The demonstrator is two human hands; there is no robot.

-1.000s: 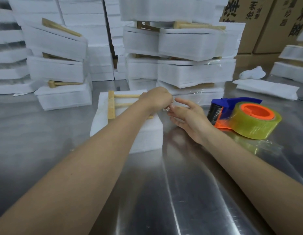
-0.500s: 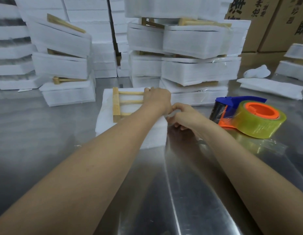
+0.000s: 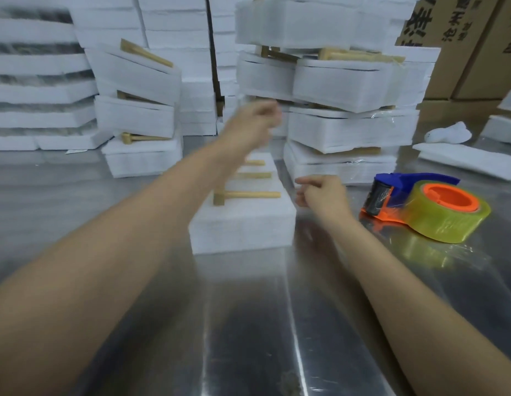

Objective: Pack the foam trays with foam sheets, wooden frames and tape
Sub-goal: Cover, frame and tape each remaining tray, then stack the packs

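The foam tray (image 3: 242, 227) sat on the metal table (image 3: 248, 324) before me, wooden frame (image 3: 248, 194) on top, tape dispenser (image 3: 425, 207) to its right, my right hand (image 3: 320, 192) between them, stacks of packed trays (image 3: 348, 130) behind.

The table (image 3: 248, 324) is sheet metal, smooth and glossy (it mirrors the tape (image 3: 448, 224)). The tray (image 3: 242, 230) is white foam, matt and finely rough. The frame (image 3: 248, 194) on it is pale bare wood. The tape is shiny yellowish clear plastic on a smooth orange plastic core (image 3: 451, 197). The boxes (image 3: 471, 52) are matt brown cardboard.
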